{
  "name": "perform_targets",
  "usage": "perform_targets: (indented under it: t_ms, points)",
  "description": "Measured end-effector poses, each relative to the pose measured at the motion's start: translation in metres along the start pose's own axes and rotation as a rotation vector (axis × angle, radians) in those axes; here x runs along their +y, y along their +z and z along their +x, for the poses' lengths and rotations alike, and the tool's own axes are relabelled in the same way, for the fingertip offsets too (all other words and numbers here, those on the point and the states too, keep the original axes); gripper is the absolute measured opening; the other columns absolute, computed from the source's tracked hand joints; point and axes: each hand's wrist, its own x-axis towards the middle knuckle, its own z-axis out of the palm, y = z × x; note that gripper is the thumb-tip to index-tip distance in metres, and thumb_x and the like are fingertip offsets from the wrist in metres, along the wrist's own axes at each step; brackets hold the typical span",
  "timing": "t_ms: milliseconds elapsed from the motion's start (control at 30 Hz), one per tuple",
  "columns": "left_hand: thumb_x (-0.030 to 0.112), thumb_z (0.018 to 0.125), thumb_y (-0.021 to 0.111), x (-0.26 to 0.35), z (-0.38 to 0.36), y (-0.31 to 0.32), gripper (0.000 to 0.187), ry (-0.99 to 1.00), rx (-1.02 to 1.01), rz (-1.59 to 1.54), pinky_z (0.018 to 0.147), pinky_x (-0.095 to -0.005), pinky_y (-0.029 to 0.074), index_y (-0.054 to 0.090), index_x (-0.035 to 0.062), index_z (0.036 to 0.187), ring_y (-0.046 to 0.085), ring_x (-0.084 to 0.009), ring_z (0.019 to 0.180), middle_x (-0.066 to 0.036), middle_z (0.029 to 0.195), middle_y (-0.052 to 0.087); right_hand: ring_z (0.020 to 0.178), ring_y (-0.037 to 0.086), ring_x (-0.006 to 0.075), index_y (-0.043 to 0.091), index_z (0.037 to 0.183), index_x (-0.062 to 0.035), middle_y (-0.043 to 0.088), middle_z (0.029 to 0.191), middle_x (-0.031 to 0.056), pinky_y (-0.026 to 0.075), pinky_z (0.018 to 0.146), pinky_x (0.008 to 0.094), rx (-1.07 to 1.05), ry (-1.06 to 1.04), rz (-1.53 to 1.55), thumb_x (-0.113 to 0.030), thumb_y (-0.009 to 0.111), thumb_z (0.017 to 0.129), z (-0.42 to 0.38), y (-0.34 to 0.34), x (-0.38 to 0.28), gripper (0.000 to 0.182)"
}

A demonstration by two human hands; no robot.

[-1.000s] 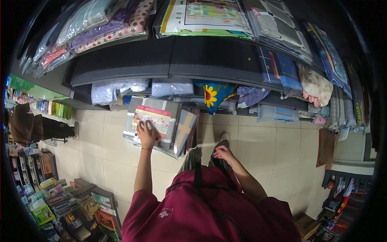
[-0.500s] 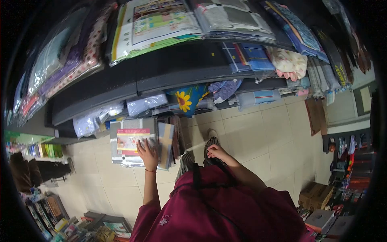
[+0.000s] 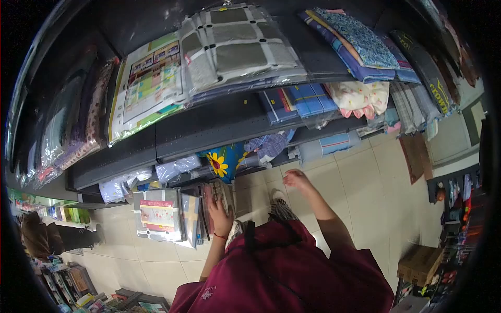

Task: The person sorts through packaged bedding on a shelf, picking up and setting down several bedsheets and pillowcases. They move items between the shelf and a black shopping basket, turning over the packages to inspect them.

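1. Packs (image 3: 189, 221) lie beside & under L hand (image 3: 222, 218), fanned in a row running out to its left.
2. L hand: open, fingers straight & a bit spread, pointing away from the body. Rests on or right at the reddish pack (image 3: 207, 207), at the row's near end; no grip visible, can't tell how hard it presses.
3. R hand (image 3: 296, 180): loosely open, fingers part-bent, nothing in it, hanging over the floor (image 3: 360, 182), touching nothing that I can see.
4. Key relation: row's long axis goes approx crosswise, L to R; reddish pack's own long axis points away from the body, approx parallel w/ L fingers. L hand clearly nearer; R hand well apart, off to the right.
5. Further left of L hand: tan-blue pack (image 3: 191, 219), then grey pack (image 3: 158, 215), pink label up, at the far end.
6. Beyond L hand: flower cloth (image 3: 222, 164) under the shelf (image 3: 209, 136) edge. Beyond R hand, to its right: striped blue pack (image 3: 334, 143).
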Motion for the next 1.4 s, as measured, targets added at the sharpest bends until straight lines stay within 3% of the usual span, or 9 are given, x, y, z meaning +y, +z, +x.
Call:
perform_targets:
  t_ms: [267, 500, 733, 867, 1000, 1167, 1233, 1300, 1400]
  points:
    - [0.012, 0.071, 0.056, 0.090, 0.019, 0.058, 0.052, 0.007, -0.160, -0.051, 0.091, -0.0445, 0.029, 0.036, 0.0079, 0.119, 0.032, -0.0388, 0.110, -0.022, 0.121, 0.032, 0.095, 0.053, 0.0245, 0.043, 0.104, -0.0037, 0.054, 0.104, 0.0131, 0.039, 0.084, 0.0342, 0.216, -0.087, 0.423, -0.034, 0.059, 0.075, 0.078, -0.098, -0.120, 0.045]
    - [0.011, 0.071, 0.055, 0.118, 0.014, 0.086, 0.050, -0.121, -0.090, -0.075, 0.089, -0.0444, 0.031, 0.038, 0.0077, 0.118, 0.036, -0.0391, 0.108, -0.022, 0.120, 0.035, 0.099, 0.051, 0.0231, 0.043, 0.100, -0.0067, 0.055, 0.103, 0.0089, 0.033, 0.088, 0.0343, 0.118, 0.074, 0.576, -0.037, 0.063, 0.071, 0.144, -0.133, -0.148, 0.047]
    - [0.012, 0.071, 0.055, 0.117, -0.015, 0.111, 0.050, -0.278, -0.071, -0.064, 0.086, -0.0448, 0.034, 0.038, 0.0080, 0.117, 0.038, -0.0393, 0.105, -0.023, 0.118, 0.036, 0.089, 0.056, 0.0230, 0.052, 0.083, -0.0068, 0.060, 0.089, 0.0083, 0.040, 0.077, 0.0322, -0.069, 0.088, 0.591, -0.031, 0.065, 0.071, 0.160, -0.133, -0.162, 0.030]
    - [0.014, 0.071, 0.056, 0.116, -0.015, 0.108, 0.051, -0.317, -0.061, -0.004, 0.085, -0.0450, 0.035, 0.037, 0.0087, 0.118, 0.039, -0.0388, 0.104, -0.022, 0.119, 0.035, 0.086, 0.056, 0.0234, 0.052, 0.083, -0.0060, 0.060, 0.087, 0.0088, 0.041, 0.066, 0.0298, -0.042, 0.115, 0.603, -0.030, 0.065, 0.071, 0.159, -0.131, -0.165, 0.030]
    - [0.015, 0.071, 0.056, 0.113, -0.004, 0.094, 0.050, -0.345, -0.021, -0.001, 0.085, -0.0440, 0.035, 0.038, 0.0099, 0.117, 0.040, -0.0381, 0.104, -0.021, 0.119, 0.035, 0.088, 0.055, 0.0223, 0.050, 0.087, -0.0056, 0.058, 0.090, 0.0084, 0.042, 0.068, 0.0306, -0.044, 0.051, 0.597, -0.033, 0.067, 0.070, 0.158, -0.131, -0.166, 0.037]
    - [0.017, 0.071, 0.057, 0.086, -0.015, 0.072, 0.049, -0.477, 0.109, 0.039, 0.086, -0.0435, 0.035, 0.039, 0.0097, 0.117, 0.040, -0.0382, 0.104, -0.021, 0.119, 0.035, 0.089, 0.054, 0.0220, 0.045, 0.094, -0.0047, 0.053, 0.099, 0.0108, 0.044, 0.070, 0.0319, -0.006, 0.141, 0.554, -0.039, 0.067, 0.068, 0.138, -0.111, -0.134, 0.049]
    - [0.014, 0.071, 0.057, 0.072, -0.025, 0.056, 0.047, -0.535, 0.213, 0.054, 0.086, -0.0420, 0.036, 0.041, 0.0085, 0.114, 0.042, -0.0376, 0.101, -0.020, 0.115, 0.039, 0.087, 0.055, 0.0220, 0.048, 0.093, -0.0039, 0.055, 0.092, 0.0098, 0.045, 0.070, 0.0326, -0.133, 0.144, 0.572, -0.037, 0.063, 0.072, 0.118, -0.095, -0.103, 0.043]
    - [0.013, 0.070, 0.058, 0.048, -0.042, 0.044, 0.042, -0.582, 0.318, 0.074, 0.083, -0.0402, 0.039, 0.045, 0.0064, 0.109, 0.044, -0.0359, 0.098, -0.019, 0.110, 0.043, 0.078, 0.056, 0.0206, 0.054, 0.082, -0.0052, 0.058, 0.079, 0.0062, 0.046, 0.069, 0.0315, -0.445, 0.198, 0.631, -0.030, 0.054, 0.079, 0.115, -0.080, -0.053, 0.025]
    - [0.010, 0.071, 0.053, 0.030, -0.065, 0.006, 0.031, -0.689, 0.425, 0.010, 0.069, -0.0361, 0.044, 0.049, 0.0051, 0.101, 0.055, -0.0291, 0.080, -0.016, 0.087, 0.056, 0.079, 0.055, 0.0218, 0.051, 0.088, -0.0038, 0.057, 0.086, 0.0105, 0.045, 0.069, 0.0311, -0.584, 0.624, 0.308, -0.023, 0.047, 0.082, 0.127, -0.064, 0.024, 0.020]
